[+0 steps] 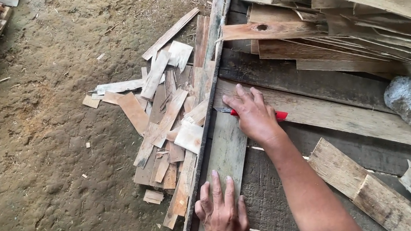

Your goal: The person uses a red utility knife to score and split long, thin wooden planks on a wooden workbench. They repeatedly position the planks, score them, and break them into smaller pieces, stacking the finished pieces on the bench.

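I see the left hand (223, 219) flat, fingers spread, holding nothing, pressing the wood strip (225, 151) at its near end. Right hand (254, 114) grips a red cutter (279, 115) w/ blade at strip's far end; scrap pile (163, 128) just left of strip.

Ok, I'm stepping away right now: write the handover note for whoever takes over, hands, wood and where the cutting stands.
Left hand: flat, palm down, pressing the near end of the thin wood strip on the plank table.
Right hand: closed on the red-handled knife, blade at the strip's far end.
Done: many offcuts lie on the dirt floor left of the table edge.
Left: this strip looks uncut; more rough veneer pieces are piled beyond, near a grey stone.
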